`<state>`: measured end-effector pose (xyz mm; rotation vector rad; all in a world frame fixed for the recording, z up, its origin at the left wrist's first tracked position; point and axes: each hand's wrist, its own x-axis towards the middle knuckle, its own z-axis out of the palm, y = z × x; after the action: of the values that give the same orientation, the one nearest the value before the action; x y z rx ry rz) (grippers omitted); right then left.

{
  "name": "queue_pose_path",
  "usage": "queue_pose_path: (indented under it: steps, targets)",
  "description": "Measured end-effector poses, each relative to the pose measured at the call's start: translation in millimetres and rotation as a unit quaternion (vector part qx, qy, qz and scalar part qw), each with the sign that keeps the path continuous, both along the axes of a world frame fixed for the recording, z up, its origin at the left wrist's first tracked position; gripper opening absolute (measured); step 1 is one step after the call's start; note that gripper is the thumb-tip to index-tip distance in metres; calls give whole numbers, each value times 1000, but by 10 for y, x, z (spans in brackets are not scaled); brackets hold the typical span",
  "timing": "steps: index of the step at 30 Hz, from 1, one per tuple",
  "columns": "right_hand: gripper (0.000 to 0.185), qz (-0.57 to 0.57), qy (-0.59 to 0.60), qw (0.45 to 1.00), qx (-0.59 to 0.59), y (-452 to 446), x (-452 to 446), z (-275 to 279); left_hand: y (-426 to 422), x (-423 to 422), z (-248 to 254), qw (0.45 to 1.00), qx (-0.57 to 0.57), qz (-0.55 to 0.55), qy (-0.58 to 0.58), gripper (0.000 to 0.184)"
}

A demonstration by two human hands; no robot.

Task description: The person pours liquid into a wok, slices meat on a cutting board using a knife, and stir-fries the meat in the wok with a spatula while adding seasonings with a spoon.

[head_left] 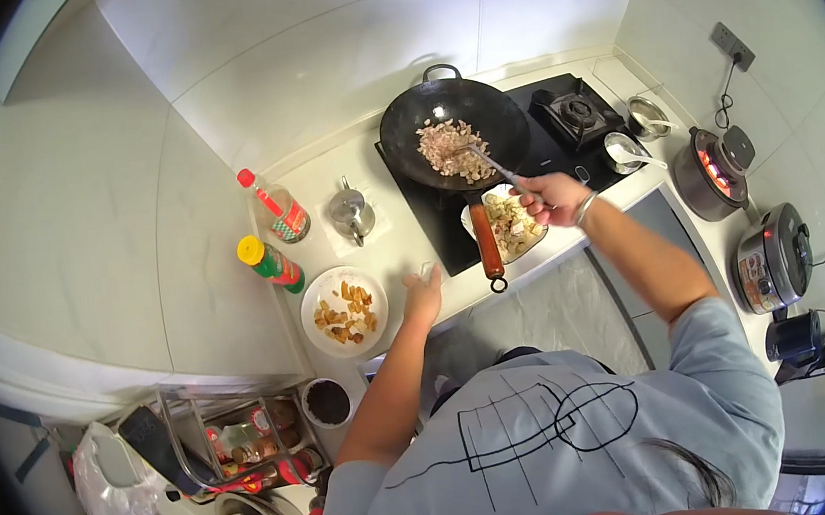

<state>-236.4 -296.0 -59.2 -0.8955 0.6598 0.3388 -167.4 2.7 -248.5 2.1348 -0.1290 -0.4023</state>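
Observation:
My right hand [554, 198] is closed around the handle of a wok spatula [493, 164]. Its far end reaches into chopped, browning meat [452, 151] inside a black wok [399, 128], which sits on the left burner. The wok's wooden handle [487, 235] points toward me, with no hand on it. Beneath my right hand, a dish of pale chopped pieces [513, 225] stands beside that handle. My left hand [423, 292] hovers by the counter's front edge, fingers drawn together; a small clear thing seems to be at the fingertips, too indistinct to name.
Left of the wok are a metal oil pot [351, 214], two sauce bottles [282, 211] and a white plate [309, 309] of browned pieces. A second burner [578, 111], small metal bowls [622, 150], a glowing pot [711, 176] and a rice cooker [770, 260] line the right side.

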Motion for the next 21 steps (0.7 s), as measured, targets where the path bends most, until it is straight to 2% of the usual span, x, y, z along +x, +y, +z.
queue_pose_path:
  steps: [2,3,5,7,8,10,11,12,14,17,20,21]
  targets:
    - [30,107,6,977,-183,-186,10,461,-6,151,297,997,36,-1,68,44]
    - [30,165,16,937,-307,-305,55,683,6,242,251,997,50,-40,52,43]
    - [29,288,41,819,-495,-495,226,1185,14,423,25,990,74,-114,25,41]
    - [29,385,49,681,-620,-583,515,1607,-17,489,-260,992,48,-116,1,34]
    - [28,417,45,607,-675,-612,665,1739,-33,491,-340,993,35,-115,-11,31]
    - [28,494,56,505,-705,-573,986,1952,-85,371,-95,996,35,-73,-30,24]
    - [26,539,73,480,-688,-528,1159,2052,-111,327,32,997,35,-52,-40,21]
    - [25,573,67,427,-696,-469,1301,2125,-120,323,64,996,51,-65,-27,20]
    - [23,587,72,440,-676,-390,1502,2238,-119,315,68,993,82,-90,1,16]
    - [21,659,101,348,-660,-326,1869,2216,-65,223,-84,990,86,-85,-76,14]
    - [20,631,63,435,-639,-394,2020,1850,-33,197,-228,984,80,-51,-149,9]
    - [19,603,27,459,-652,-445,2064,1664,-16,194,-245,990,74,-58,-106,7]
